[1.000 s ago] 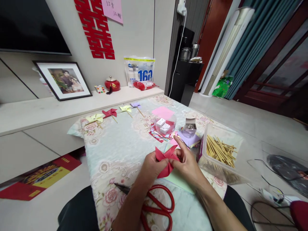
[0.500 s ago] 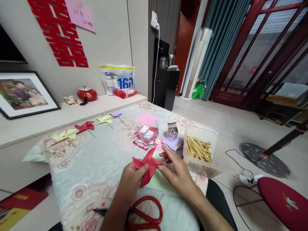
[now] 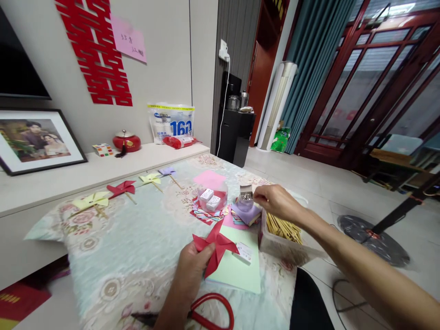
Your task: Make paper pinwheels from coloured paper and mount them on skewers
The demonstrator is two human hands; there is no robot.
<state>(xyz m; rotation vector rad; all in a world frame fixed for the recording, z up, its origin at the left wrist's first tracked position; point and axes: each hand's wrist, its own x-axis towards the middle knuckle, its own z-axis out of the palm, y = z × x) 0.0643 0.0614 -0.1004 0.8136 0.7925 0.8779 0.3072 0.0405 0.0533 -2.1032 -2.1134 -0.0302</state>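
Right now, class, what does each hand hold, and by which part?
Left hand pinches the red paper pinwheel near its centre. Right hand, by the pin jar, holds nothing visible.

At lower centre the left hand [image 3: 192,270] pinches a red paper pinwheel [image 3: 215,245] (folded, stickless); the right hand [image 3: 277,201] reaches the pin jar [image 3: 245,198].
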